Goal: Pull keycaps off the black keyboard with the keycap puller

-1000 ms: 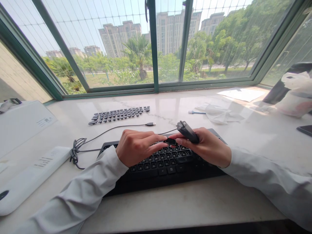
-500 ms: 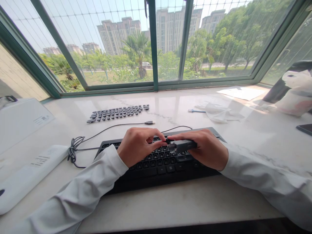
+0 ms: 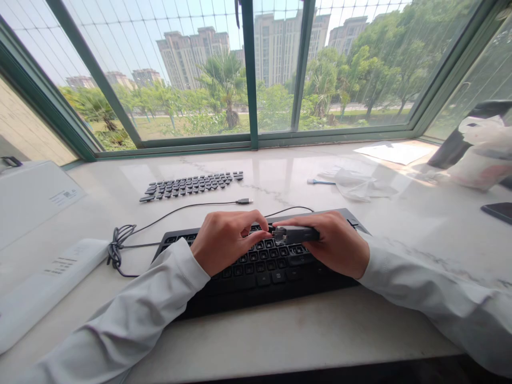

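A black keyboard (image 3: 248,298) lies in front of me, many of its keys stripped of their caps. Over it, my left hand (image 3: 230,237) is closed, with thumb and forefinger pinching a small black keycap (image 3: 271,229). My right hand (image 3: 340,242) grips a dark grey keycap puller (image 3: 300,234) whose clear-looking tip points left, close to the pinched keycap. The right forefinger reaches along the top of the puller towards the left fingertips. Whether the tip touches the keycap, I cannot tell. Behind the keyboard, removed keycaps (image 3: 192,185) lie in rows on the white marble surface.
A coiled cable (image 3: 120,240) with a USB plug (image 3: 244,201) lies left of and behind the keyboard. At left are a white box (image 3: 36,197) and a long white carton (image 3: 56,288). A blue brush (image 3: 322,182), crumpled plastic (image 3: 364,184) and a phone (image 3: 498,212) lie to the right.
The puller's tip has turned and risen slightly closer to the left fingertips. Both hands keep their grips, and the view has shifted a little.
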A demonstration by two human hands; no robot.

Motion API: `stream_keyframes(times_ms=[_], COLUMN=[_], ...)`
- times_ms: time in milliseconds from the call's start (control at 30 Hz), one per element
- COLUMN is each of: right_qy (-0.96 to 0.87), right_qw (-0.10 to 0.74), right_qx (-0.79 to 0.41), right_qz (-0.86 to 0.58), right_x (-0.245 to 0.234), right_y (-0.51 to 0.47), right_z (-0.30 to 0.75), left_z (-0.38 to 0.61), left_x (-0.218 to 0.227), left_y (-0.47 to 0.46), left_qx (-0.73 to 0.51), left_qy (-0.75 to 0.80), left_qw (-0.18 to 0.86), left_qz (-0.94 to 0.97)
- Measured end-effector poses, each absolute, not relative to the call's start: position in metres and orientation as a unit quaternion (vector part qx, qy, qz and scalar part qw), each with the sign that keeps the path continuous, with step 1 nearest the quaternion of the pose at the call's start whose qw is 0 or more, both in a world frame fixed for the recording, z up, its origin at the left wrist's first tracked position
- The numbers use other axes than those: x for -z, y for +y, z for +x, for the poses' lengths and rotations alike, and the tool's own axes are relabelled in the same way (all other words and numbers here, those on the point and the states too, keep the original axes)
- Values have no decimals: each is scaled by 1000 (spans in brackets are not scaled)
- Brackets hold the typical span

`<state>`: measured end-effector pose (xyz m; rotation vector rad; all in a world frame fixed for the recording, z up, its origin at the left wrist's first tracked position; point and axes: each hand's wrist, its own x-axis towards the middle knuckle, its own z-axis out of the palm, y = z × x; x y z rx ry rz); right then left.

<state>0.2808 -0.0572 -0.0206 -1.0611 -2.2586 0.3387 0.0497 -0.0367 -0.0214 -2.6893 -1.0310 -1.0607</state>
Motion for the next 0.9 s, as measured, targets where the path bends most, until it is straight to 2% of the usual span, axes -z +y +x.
stream_keyframes(times_ms=[200, 500, 667, 900], right_qy=[-846, -849, -888, -912], right_qw=[311, 214, 126, 134], right_qx=[-149, -268, -206, -133], right_qz=[-406, -403, -391, -363], right_x=[14, 4, 0, 11], right_y=[-54, -43, -36, -34], right_z=[282, 296, 315, 330], left_z=[51, 59, 59, 58], left_x=[21, 23, 28, 29], left_y=[-37, -47, -47, -48], left_qx=[352, 327, 291, 211], left_qy=[-342, -338, -296, -267], left_qw=[31, 17, -1, 15], left_qz=[-871, -882, -910, -940])
